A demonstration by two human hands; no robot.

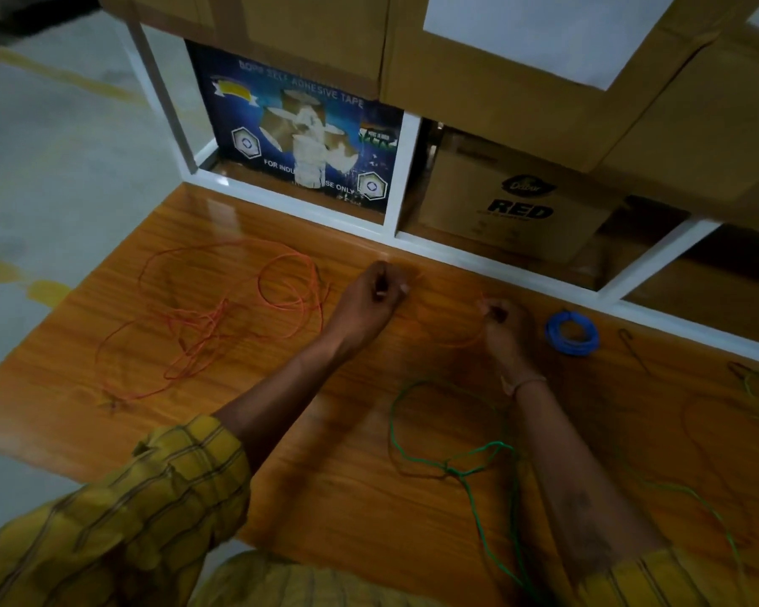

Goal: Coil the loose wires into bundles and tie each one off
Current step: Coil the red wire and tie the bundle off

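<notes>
A person in yellow checked sleeves [158, 510] reached over a glossy wooden worktop [334, 497]. The left hand [375, 300] and right hand [502, 322] were held apart, each with fingers curled, pinching a thin orange wire [467, 341] between them. Loose orange wire [237, 308] sprawled to the left, well apart. A green wire [439, 435] lay loose beneath the right forearm. A coiled blue bundle [571, 333] sat just right of the right hand. Behind the worktop, white shelf compartments held a blue adhesive-tape box [299, 129] and a brown carton [513, 199]; more cartons [522, 50] were stacked above.
</notes>
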